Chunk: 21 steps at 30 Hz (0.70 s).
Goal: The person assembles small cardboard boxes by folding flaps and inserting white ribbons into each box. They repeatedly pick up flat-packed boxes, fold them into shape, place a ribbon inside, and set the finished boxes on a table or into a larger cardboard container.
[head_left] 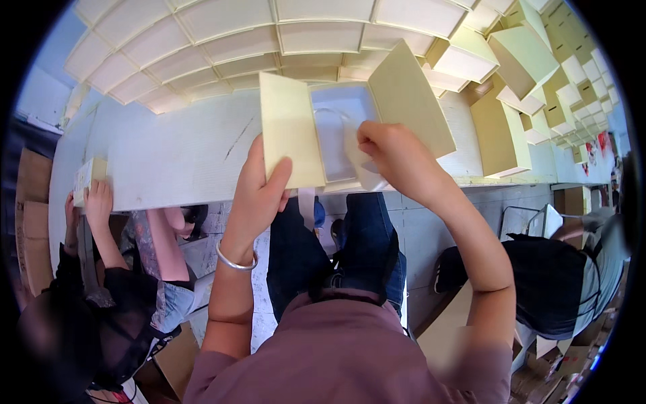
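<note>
In front of me a cream gift box (294, 128) stands open at the table's front edge, its two door-like flaps spread left and right. A pale, bluish-white inside (333, 145) shows between them. My left hand (262, 182) grips the left flap, thumb on its face and the other fingers mostly hidden behind. My right hand (400, 158) is closed by the box's opening, pinching a white ribbon-like strip (367, 172) that loops across the inside. Another pale ribbon (306, 205) hangs below the box near my left fingers.
Stacked cream boxes (222, 50) line the back of the white table (168, 158). More boxes (498, 131), some with lids ajar, crowd the right. At left, a co-worker's hands (99, 202) touch a small box (89, 176). Another person (545, 276) bends at right near cardboard cartons.
</note>
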Each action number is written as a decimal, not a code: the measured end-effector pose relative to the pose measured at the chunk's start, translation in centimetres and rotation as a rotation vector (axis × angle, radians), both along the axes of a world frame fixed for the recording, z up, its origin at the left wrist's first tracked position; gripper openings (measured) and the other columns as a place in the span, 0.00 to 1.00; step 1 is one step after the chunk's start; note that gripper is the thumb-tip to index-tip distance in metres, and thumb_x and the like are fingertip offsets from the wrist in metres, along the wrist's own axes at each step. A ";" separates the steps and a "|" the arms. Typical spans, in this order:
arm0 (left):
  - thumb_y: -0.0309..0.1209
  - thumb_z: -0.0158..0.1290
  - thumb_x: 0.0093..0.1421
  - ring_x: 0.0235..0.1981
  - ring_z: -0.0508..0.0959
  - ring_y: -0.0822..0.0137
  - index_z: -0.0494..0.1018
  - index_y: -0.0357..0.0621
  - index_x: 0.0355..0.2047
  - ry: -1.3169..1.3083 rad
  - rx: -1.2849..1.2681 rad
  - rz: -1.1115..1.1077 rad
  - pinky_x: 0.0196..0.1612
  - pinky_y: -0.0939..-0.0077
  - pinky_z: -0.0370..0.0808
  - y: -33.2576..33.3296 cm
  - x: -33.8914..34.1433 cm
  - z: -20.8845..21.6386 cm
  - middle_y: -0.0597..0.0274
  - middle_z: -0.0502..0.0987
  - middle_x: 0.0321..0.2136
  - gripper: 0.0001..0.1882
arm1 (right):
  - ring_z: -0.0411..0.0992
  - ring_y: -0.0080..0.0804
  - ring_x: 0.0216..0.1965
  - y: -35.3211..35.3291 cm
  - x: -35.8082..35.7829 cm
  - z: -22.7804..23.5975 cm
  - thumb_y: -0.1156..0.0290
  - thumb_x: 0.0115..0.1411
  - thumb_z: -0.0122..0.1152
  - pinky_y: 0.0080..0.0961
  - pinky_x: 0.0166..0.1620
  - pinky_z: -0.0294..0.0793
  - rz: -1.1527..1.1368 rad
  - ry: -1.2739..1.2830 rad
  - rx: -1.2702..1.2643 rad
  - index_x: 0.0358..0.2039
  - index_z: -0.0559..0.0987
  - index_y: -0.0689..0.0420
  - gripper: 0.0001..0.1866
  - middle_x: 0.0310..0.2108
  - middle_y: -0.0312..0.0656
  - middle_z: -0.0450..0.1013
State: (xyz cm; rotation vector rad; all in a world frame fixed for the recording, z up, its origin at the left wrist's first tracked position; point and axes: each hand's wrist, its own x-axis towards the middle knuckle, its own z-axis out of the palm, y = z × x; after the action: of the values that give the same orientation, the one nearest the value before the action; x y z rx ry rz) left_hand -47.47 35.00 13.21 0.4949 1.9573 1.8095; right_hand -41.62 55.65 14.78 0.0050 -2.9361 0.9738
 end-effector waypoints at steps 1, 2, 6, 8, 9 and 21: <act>0.28 0.42 0.59 0.13 0.63 0.81 0.58 0.38 0.49 -0.007 0.006 -0.004 0.12 0.88 0.60 -0.1 0.0 -0.4 0.67 0.67 0.21 0.18 | 0.67 0.49 0.27 0.1 -0.2 -0.2 0.78 0.51 0.50 0.34 0.34 0.66 0.041 -0.011 -0.014 0.25 0.68 0.63 0.02 0.21 0.51 0.67; 0.29 0.42 0.59 0.11 0.61 0.82 0.58 0.38 0.50 -0.032 0.006 0.002 0.11 0.88 0.58 -0.2 0.0 -0.7 0.67 0.66 0.20 0.18 | 0.67 0.50 0.27 0.0 -0.7 -0.6 0.78 0.52 0.49 0.34 0.32 0.66 0.083 -0.023 -0.027 0.26 0.68 0.63 0.02 0.21 0.51 0.68; 0.30 0.43 0.60 0.09 0.58 0.82 0.58 0.39 0.51 -0.100 -0.007 0.061 0.09 0.89 0.53 -0.3 0.3 -1.7 0.68 0.64 0.17 0.19 | 0.68 0.50 0.25 -0.9 -2.3 -2.8 0.80 0.48 0.49 0.35 0.30 0.66 0.110 0.024 -0.251 0.24 0.68 0.64 0.02 0.21 0.53 0.68; 0.30 0.42 0.60 0.09 0.59 0.82 0.58 0.39 0.50 -0.118 0.002 0.067 0.09 0.89 0.54 -0.6 0.3 -1.9 0.68 0.65 0.17 0.17 | 0.69 0.46 0.24 -1.2 -2.9 -4.1 0.81 0.48 0.48 0.34 0.28 0.66 0.102 0.065 -0.432 0.26 0.67 0.64 0.03 0.20 0.51 0.68; 0.30 0.42 0.60 0.10 0.60 0.82 0.59 0.40 0.48 -0.127 0.014 0.046 0.10 0.89 0.55 -0.8 0.3 -2.0 0.68 0.65 0.18 0.16 | 0.69 0.45 0.24 -1.3 -2.8 -4.2 0.81 0.49 0.47 0.33 0.28 0.66 0.083 0.024 -0.489 0.26 0.66 0.63 0.03 0.21 0.51 0.68; 0.29 0.41 0.61 0.12 0.61 0.81 0.59 0.40 0.48 -0.106 0.036 0.054 0.13 0.89 0.58 -0.7 0.4 -1.7 0.67 0.66 0.20 0.15 | 0.70 0.43 0.29 -1.6 -2.2 -2.4 0.75 0.57 0.47 0.33 0.34 0.66 0.083 -0.215 -0.193 0.32 0.64 0.60 0.04 0.25 0.48 0.70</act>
State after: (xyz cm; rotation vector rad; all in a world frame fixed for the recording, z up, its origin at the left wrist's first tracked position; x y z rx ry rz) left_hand -47.11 34.27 11.52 0.3528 1.8870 1.8673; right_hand -43.81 54.04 12.36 0.0164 -3.0381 1.3465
